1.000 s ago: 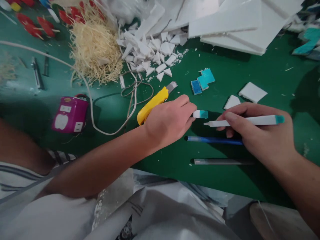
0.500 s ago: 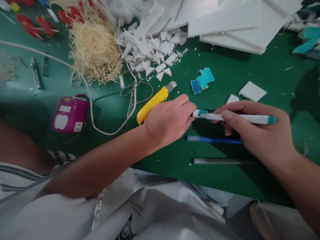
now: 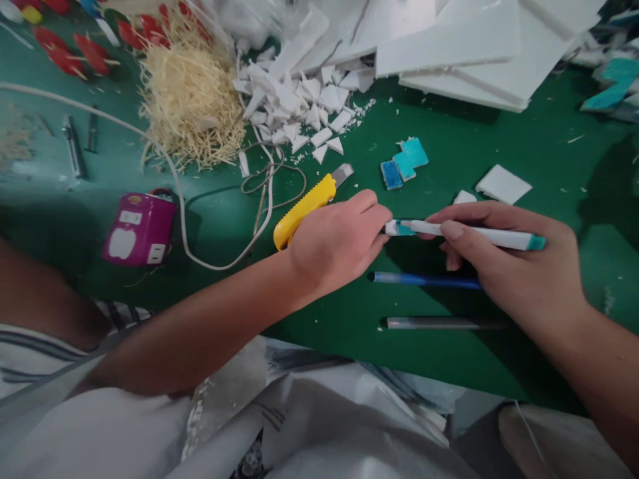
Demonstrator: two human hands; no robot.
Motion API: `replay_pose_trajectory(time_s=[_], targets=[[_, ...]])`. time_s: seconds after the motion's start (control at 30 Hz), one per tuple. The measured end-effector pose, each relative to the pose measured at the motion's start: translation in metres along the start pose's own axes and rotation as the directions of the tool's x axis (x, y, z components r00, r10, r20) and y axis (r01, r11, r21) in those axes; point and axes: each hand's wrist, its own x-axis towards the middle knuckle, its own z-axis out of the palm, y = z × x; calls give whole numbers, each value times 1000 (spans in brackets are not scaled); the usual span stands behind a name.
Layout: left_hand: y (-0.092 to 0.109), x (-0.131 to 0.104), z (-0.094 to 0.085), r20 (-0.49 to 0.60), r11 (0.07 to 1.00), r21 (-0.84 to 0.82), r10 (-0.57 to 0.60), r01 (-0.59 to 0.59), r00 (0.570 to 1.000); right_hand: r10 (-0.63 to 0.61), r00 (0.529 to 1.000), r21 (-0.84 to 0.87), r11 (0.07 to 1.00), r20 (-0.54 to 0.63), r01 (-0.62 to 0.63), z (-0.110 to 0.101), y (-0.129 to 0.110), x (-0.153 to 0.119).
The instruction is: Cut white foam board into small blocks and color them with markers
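My left hand [image 3: 342,233] pinches a small white foam piece [image 3: 392,227] that is partly coloured teal. In my right hand [image 3: 514,259] is a white marker with a teal end [image 3: 504,238], its tip on or just over the foam piece's coloured face. A yellow utility knife [image 3: 305,207] with its blade out lies beside my left hand, partly behind it. Below the hands lie a blue pen [image 3: 424,279] and a grey pen [image 3: 444,323]. Small teal and blue pieces [image 3: 410,158] rest beyond the hands.
White foam scraps [image 3: 319,100] and a pile of pale straw-like sticks [image 3: 192,100] lie at the back. Foam sheets [image 3: 449,40] are stacked at top right. A magenta power adapter [image 3: 140,228] and a white cable [image 3: 180,219] are on the left.
The marker has shifted slightly, and its tip has drawn a little to the right over the foam piece. More teal shows on that piece. My left hand stays put.
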Motion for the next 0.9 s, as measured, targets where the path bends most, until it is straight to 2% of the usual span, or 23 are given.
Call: replay_pose_trajectory(time_s=[0.2, 0.33, 0.9], targets=[[3, 1, -2, 33, 1000, 17, -21, 20, 999, 0, 999, 18, 1000, 39, -1, -1, -2, 0], [4, 2, -4, 46, 999, 21, -31, 30, 998, 6, 1000, 40, 999, 0, -6, -1, 0, 0], [0, -1, 1, -14, 1000, 1, 14, -14, 1000, 22, 1000, 48, 999, 19, -23, -1, -1, 0]])
